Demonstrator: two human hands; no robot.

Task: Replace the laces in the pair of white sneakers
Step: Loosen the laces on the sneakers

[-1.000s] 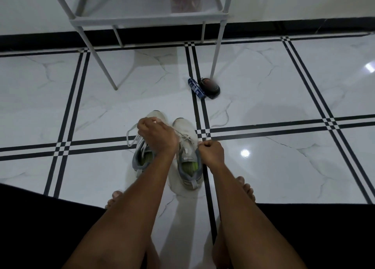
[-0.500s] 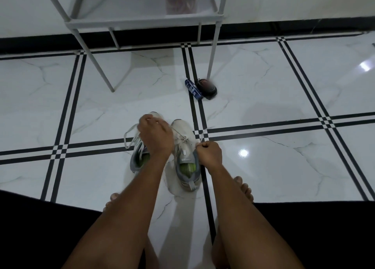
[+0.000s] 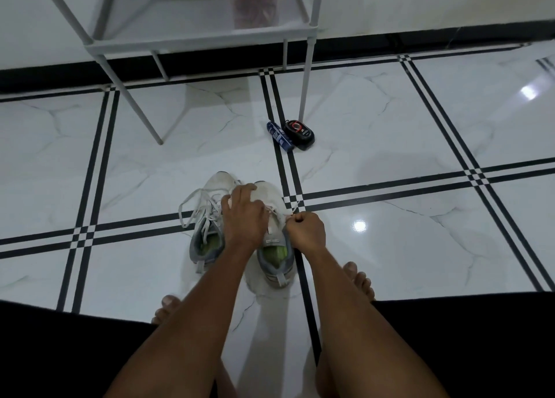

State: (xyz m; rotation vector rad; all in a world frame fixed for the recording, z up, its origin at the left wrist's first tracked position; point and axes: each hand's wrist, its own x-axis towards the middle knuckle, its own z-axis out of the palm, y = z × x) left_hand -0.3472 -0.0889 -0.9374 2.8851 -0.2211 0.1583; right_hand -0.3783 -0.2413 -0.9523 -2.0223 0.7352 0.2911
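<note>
Left hand (image 3: 244, 214) rests with fingers spread and bent over the toe and lacing of the right sneaker (image 3: 274, 235), while the right hand (image 3: 306, 229), fisted, pinches its lace (image 3: 277, 212) at that shoe's outer edge. The left sneaker (image 3: 210, 217), laces loose, stands touching it; beyond lie a blue tube (image 3: 279, 135) and black case (image 3: 299, 130).

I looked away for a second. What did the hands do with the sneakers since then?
The left hand uncurled and reached forward onto the right sneaker's toe end. The right hand stayed fisted on the lace at that sneaker's side. Both sneakers, the left sneaker included, stayed put.
</note>
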